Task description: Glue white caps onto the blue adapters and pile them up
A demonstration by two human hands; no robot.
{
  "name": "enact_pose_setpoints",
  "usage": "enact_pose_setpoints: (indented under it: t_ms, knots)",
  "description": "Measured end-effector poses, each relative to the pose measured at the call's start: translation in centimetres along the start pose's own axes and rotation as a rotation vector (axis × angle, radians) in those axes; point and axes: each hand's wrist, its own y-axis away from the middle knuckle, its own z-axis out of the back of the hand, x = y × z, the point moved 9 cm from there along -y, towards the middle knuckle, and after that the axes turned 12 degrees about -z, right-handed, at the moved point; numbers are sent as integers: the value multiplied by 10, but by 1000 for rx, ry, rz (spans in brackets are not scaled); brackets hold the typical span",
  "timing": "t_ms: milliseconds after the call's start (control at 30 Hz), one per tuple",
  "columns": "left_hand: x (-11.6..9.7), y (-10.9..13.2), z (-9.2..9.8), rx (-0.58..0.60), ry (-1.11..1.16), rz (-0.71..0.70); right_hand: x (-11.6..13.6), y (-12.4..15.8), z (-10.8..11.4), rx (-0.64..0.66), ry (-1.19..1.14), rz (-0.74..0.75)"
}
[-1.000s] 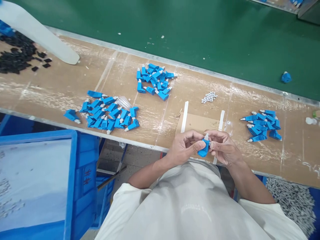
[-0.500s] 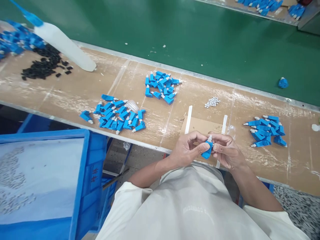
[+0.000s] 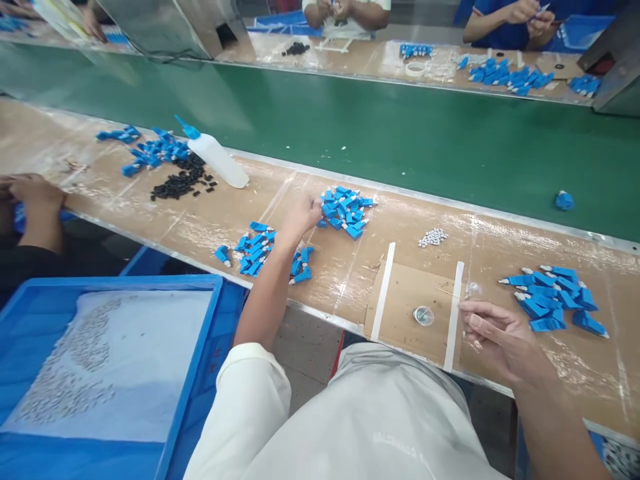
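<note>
My left hand (image 3: 301, 217) reaches out to the left edge of a pile of blue plastic connectors (image 3: 347, 210) with white tips. Its fingers are bent closed around a blue connector at that edge, partly hidden by the hand. My right hand (image 3: 495, 333) pinches a thin stick (image 3: 449, 293) that points left over a cardboard mat (image 3: 405, 293) held by white tape strips. A small round clear dish (image 3: 423, 316) with something dark in it sits on the mat. Small grey-white pieces (image 3: 433, 237) lie in a heap beyond.
Other blue connectors lie at right (image 3: 555, 300) and left (image 3: 255, 250). A white squeeze bottle (image 3: 220, 160) stands beside black pieces (image 3: 180, 180). A blue bin (image 3: 217, 313) is at lower left. Co-workers' hands (image 3: 37, 197) show left and across the green belt (image 3: 400, 140).
My hands have parted. My left hand has moved left and forward to the middle pile; my right has moved right, off the blue connector. The view has tilted up, showing co-workers and the dish.
</note>
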Motion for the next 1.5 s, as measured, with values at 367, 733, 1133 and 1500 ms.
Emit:
enact_pose_setpoints:
  t_ms: [367,733,1133,1500]
  knots:
    - [-52,100,16,312,433,-63,150,-60,210,-1002,545,120]
    - [-77,182,2,573,593,-166,176,-151,175,-797,423,136]
    - [-153,141,-111,263,1103,-208,86,-34,-52,440,-163,56]
    - [-121,152,-147,184,1453,46,24,-18,-25,68,208,125]
